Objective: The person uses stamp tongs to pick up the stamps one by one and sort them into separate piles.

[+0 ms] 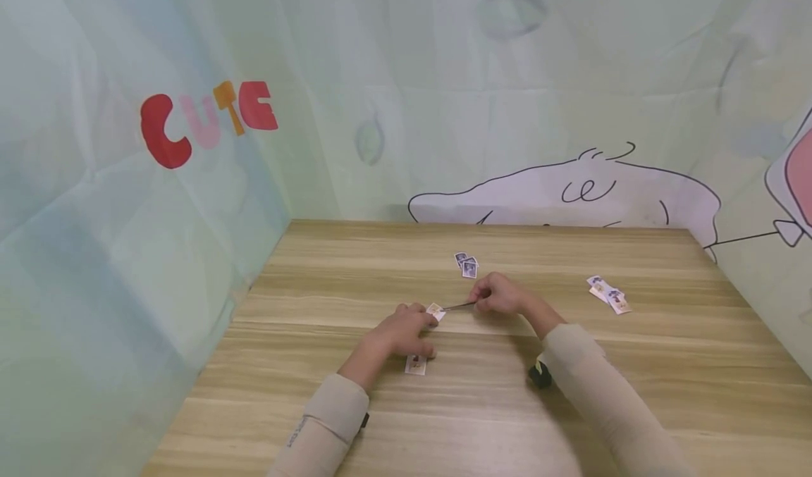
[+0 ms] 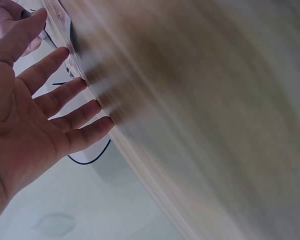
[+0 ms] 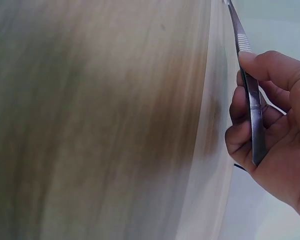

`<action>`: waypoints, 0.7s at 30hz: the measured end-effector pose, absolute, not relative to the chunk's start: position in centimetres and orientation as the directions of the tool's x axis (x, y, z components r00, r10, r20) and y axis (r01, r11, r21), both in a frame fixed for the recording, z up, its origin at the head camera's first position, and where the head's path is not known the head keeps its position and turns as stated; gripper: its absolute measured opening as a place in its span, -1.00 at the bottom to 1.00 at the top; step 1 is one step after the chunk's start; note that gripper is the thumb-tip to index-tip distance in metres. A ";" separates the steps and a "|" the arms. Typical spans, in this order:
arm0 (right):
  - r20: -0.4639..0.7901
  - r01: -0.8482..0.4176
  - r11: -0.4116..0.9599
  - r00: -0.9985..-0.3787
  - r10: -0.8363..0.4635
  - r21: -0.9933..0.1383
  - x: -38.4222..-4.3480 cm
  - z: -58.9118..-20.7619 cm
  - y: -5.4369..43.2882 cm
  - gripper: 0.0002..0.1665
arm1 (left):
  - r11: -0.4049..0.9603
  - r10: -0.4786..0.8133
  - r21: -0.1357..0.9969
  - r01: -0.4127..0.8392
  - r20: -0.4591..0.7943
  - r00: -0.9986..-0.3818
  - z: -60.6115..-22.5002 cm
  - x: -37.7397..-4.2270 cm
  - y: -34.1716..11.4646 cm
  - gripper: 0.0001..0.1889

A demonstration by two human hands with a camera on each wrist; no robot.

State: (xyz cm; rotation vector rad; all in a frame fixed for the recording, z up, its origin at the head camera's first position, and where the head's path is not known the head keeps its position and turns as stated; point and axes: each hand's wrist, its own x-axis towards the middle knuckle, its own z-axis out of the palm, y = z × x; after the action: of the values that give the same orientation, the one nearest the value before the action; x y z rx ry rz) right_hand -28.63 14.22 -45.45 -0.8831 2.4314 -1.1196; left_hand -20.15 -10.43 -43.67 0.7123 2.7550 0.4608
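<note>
Metal tweezers (image 3: 256, 112) are pinched between the thumb and fingers of my right hand (image 1: 501, 295). Their tip meets a small printed paper piece (image 1: 435, 309) near the middle of the wooden table. With fingers spread, my left hand (image 1: 401, 330) rests its fingertips at that same piece and on the tabletop; in the left wrist view the left hand (image 2: 35, 105) has straight, separated fingers. Another small printed piece (image 1: 415, 367) lies under the left thumb, partly hidden by it. Whether the tweezers grip the paper I cannot tell.
Several small dark-printed pieces (image 1: 469, 268) overlap farther back on the wooden table (image 1: 355, 251). More colourful pieces (image 1: 615, 299) lie in a loose pile to the right. A printed fabric backdrop (image 1: 355, 96) stands behind the table and along its left side.
</note>
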 end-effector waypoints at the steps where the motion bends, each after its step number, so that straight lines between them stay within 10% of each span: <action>1: -0.030 -0.403 0.504 -0.758 -0.652 -0.764 -28.6 -45.5 14.2 -0.85 | 0.830 0.505 0.362 0.424 -0.166 -0.847 -43.7 -20.2 -10.4 -0.44; 21: 0.033 -0.464 0.501 -0.757 -0.653 -0.730 -27.6 -44.6 14.0 -0.89 | 0.826 0.503 0.372 0.424 -0.146 -0.852 -42.8 -19.2 -10.7 -0.40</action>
State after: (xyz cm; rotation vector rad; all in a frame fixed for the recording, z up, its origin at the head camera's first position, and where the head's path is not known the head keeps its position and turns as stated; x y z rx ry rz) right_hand -27.58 13.97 -44.57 -0.9489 2.4986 -1.1031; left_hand -19.20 -10.67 -42.78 0.7145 2.7701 0.4839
